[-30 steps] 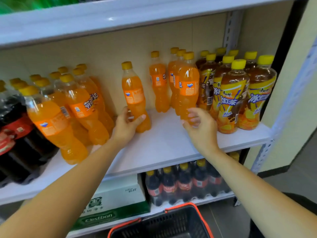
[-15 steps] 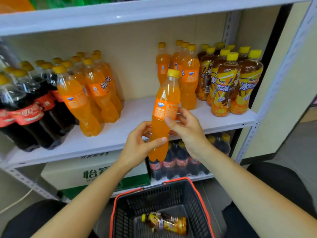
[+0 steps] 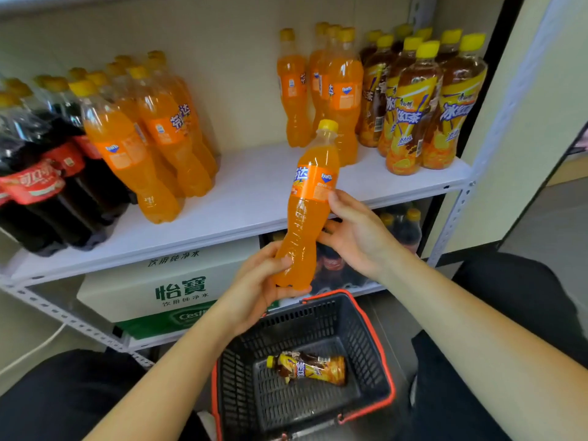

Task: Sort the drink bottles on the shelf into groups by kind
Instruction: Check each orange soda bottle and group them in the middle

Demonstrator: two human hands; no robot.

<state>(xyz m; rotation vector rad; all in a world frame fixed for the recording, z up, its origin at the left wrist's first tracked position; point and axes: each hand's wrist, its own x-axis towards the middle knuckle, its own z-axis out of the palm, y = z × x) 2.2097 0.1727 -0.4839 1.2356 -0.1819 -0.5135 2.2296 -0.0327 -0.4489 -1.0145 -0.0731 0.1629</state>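
I hold an orange soda bottle (image 3: 310, 198) with a yellow cap upright in front of the white shelf board (image 3: 254, 189). My left hand (image 3: 254, 284) grips its base. My right hand (image 3: 356, 233) holds its middle, thumb on the orange label. On the shelf stand dark cola bottles (image 3: 47, 186) at the left, a group of orange soda bottles (image 3: 152, 138) beside them, a few more orange soda bottles (image 3: 337, 87) right of centre, and iced tea bottles (image 3: 423, 103) at the far right.
A black basket with a red rim (image 3: 380, 345) sits on the floor between my knees, with one iced tea bottle (image 3: 310, 367) lying in it. Under the shelf are a white and green water carton (image 3: 178, 288) and more cola bottles (image 3: 404, 224).
My left hand lifted the orange soda bottle off the shelf and brought it toward me. My right hand left the right-hand bottles and took hold of the bottle's middle.
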